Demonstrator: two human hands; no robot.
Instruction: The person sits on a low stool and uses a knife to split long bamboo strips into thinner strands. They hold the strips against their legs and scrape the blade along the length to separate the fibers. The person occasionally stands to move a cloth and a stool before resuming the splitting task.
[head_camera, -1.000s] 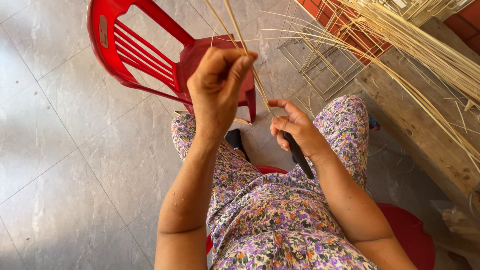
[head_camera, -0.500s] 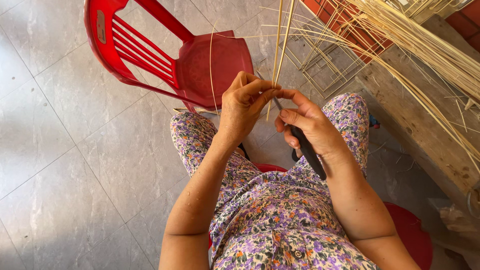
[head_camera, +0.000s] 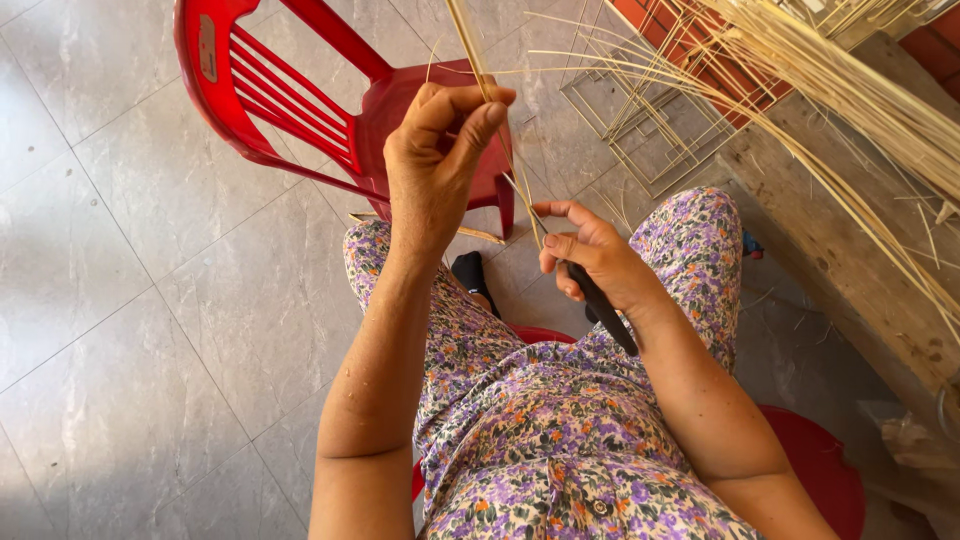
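Note:
My left hand (head_camera: 440, 150) is raised in front of the red plastic chair (head_camera: 280, 100), fingers pinched on a thin pale bamboo strip (head_camera: 466, 35) that runs up out of the frame. The strip's lower end comes down to my right hand (head_camera: 590, 255), which sits lower, above my right knee. That hand grips a knife with a black handle (head_camera: 610, 310), its thumb pressed near the strip. The blade itself is hidden by the fingers. I sit on a low red stool (head_camera: 820, 470) in floral clothes.
A big bundle of pale bamboo strips (head_camera: 850, 70) lies on a wooden bench (head_camera: 850, 260) at the right. Wire frames (head_camera: 640, 130) lie on the grey tiled floor (head_camera: 120, 280) behind my knees. A dark foot (head_camera: 470, 272) shows between my legs.
My left hand has lifted away from the right hand, drawing the strip upward, after having come down to meet it half a second earlier. The right hand stayed near the knee.

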